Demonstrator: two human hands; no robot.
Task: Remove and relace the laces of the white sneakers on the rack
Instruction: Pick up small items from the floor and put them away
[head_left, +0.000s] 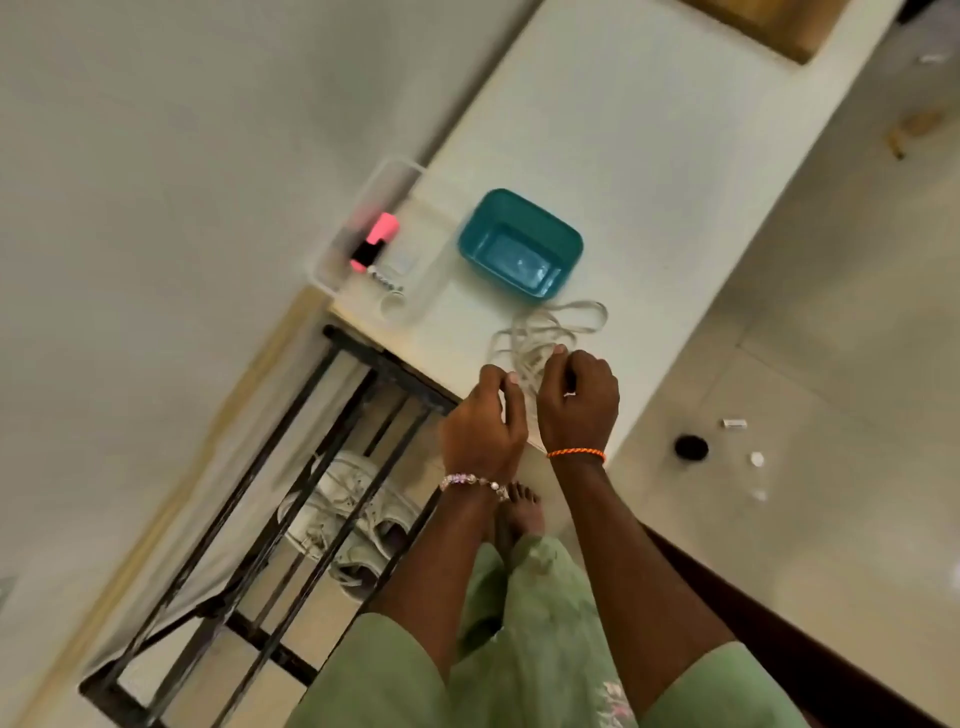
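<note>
The white laces (540, 338) lie in a loose heap on the white worktop (649, 171). Both hands, left (480, 423) and right (579, 397), pinch strands at its near edge. Just beyond stands a teal tub (519, 244), with a clear tray (363, 234) to its left. The sneakers (348, 519) sit low in the black rack (291, 499), behind its bars.
</note>
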